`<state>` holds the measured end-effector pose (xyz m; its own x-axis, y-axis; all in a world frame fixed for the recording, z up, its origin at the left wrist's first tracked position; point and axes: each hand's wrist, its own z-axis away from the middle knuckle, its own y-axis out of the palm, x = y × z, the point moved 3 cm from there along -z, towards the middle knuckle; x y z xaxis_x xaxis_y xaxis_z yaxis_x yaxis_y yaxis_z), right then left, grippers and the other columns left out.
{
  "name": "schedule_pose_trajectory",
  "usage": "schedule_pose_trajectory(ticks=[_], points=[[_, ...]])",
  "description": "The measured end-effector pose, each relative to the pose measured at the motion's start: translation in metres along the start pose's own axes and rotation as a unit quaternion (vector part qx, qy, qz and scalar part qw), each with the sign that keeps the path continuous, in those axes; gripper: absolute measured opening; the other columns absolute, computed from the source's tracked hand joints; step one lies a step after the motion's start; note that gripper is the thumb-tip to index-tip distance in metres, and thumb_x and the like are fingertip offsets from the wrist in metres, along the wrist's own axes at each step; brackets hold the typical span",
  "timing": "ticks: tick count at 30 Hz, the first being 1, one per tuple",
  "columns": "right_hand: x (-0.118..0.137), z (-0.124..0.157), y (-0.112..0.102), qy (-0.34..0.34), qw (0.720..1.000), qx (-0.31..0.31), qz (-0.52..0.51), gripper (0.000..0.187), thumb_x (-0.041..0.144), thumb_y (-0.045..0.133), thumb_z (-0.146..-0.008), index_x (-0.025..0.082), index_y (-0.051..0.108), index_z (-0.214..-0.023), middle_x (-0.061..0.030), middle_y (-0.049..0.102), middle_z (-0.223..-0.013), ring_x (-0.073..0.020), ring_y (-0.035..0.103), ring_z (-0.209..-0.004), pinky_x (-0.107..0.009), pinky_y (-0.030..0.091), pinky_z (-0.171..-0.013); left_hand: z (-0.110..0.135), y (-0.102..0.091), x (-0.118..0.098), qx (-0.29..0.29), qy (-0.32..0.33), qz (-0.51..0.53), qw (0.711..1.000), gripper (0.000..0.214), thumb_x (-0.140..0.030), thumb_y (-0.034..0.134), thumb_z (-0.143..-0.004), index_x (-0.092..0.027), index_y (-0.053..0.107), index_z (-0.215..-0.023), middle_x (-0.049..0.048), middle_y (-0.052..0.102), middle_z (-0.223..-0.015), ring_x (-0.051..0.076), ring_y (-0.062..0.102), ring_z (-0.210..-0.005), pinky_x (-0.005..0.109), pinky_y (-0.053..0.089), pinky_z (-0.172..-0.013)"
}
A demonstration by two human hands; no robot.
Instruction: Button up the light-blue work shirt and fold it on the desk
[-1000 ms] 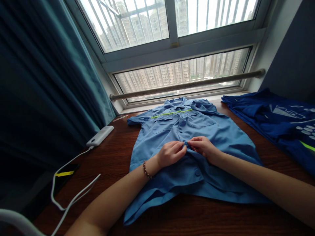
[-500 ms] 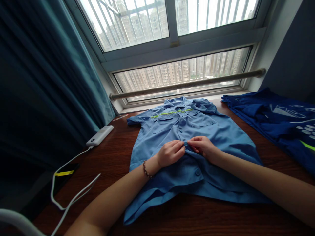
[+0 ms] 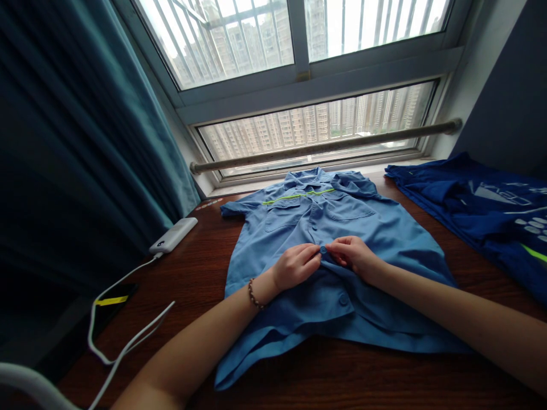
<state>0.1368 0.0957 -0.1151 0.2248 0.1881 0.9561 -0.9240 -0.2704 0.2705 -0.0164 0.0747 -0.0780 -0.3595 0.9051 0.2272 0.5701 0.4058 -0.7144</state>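
Note:
A light blue short-sleeved shirt [image 3: 265,262] lies front up, its collar toward the window and a yellow-green stripe across the chest. At the middle of its front placket, a blue button [image 3: 323,249] shows between my fingertips. My left hand [image 3: 298,264], a braided bracelet on its wrist, pinches the placket fabric just left of this button. From the other side, my right hand [image 3: 352,257] pinches at the button's right edge. A lower button [image 3: 343,299] lies uncovered near the hem. My fingers hide part of the cloth under them.
The shirt rests on a dark brown wooden table [image 3: 188,307]. At left are a white power bank [image 3: 174,236] with a white cable [image 3: 123,276] and a dark flat object with a yellow strip [image 3: 111,301]. A dark blue garment [image 3: 482,210] lies at right. Beyond is a barred window [image 3: 316,119].

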Motion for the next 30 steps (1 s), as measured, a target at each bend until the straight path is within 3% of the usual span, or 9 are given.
schedule_pose_trajectory(ticks=[11,24,27,30], points=[[-0.001,-0.001,0.000,0.002,1.000,0.004,-0.012,0.030,0.035,0.069,-0.058,0.014,0.050,-0.049,0.0036,0.044,-0.043,-0.0049,0.031,-0.038,-0.021,0.017,-0.040,0.008,0.010,0.011,-0.037,-0.139,0.167,0.975,0.010,-0.013,0.043,-0.083,-0.015,0.052,-0.084,0.0104,0.063,-0.094,0.014,0.061,-0.084,0.028,0.052,-0.071],[-0.005,-0.003,-0.001,0.020,1.000,0.003,-0.021,0.027,0.032,0.068,-0.057,0.015,0.050,-0.048,0.0035,0.044,-0.042,-0.0051,0.031,-0.037,-0.020,0.018,-0.038,0.011,0.013,0.012,-0.028,-0.136,0.169,0.976,0.009,-0.013,0.042,-0.083,-0.014,0.051,-0.084,0.0116,0.062,-0.095,0.015,0.060,-0.086,0.029,0.051,-0.073],[-0.005,-0.003,-0.001,0.022,0.999,-0.002,-0.028,0.026,0.031,0.068,-0.057,0.015,0.049,-0.048,0.0034,0.044,-0.043,-0.0049,0.032,-0.037,-0.020,0.019,-0.038,0.004,0.010,0.014,0.017,-0.113,0.137,0.984,0.010,-0.013,0.040,-0.084,-0.014,0.051,-0.083,0.0113,0.062,-0.095,0.015,0.060,-0.084,0.028,0.051,-0.072],[-0.004,-0.004,-0.002,0.040,0.998,-0.021,-0.039,0.024,0.029,0.069,-0.057,0.014,0.050,-0.050,0.0034,0.044,-0.045,-0.0047,0.034,-0.039,-0.018,0.021,-0.037,-0.011,-0.002,0.013,0.131,-0.090,0.082,0.984,0.013,-0.013,0.039,-0.084,-0.014,0.052,-0.085,0.0087,0.062,-0.092,0.015,0.059,-0.082,0.028,0.050,-0.071]])
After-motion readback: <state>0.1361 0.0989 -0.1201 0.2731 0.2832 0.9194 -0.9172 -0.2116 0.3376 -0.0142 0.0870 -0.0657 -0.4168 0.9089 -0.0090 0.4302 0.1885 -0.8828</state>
